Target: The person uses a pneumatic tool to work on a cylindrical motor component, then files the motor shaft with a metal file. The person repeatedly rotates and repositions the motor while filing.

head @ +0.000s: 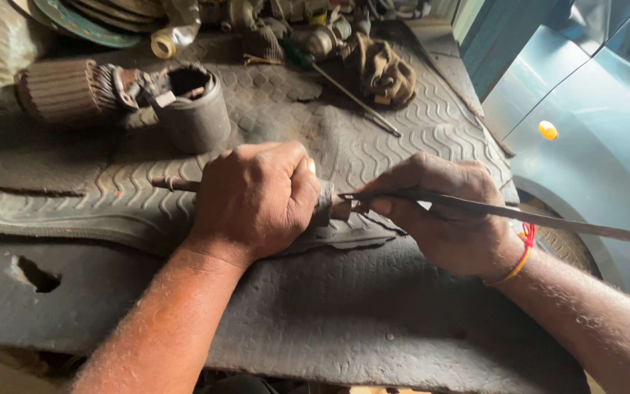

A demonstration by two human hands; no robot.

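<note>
My left hand [253, 198] is wrapped around a small cylindrical metal part with a thin shaft [173, 184] sticking out to the left. Only the part's right end [333, 208] shows past my fingers. My right hand [442, 211] pinches a long, thin, flat metal blade [548, 219] whose tip touches that exposed end. The blade runs off to the right edge of the view. Both hands rest on a dark wavy-patterned rubber mat [278, 109] on the bench.
At the back left lie a ribbed motor armature [63, 91] and a dark cylindrical housing [195, 109]. A screwdriver [351, 95], a dirty rag [384, 69] and several metal parts sit at the back. A blue-grey car body [592, 109] stands close on the right.
</note>
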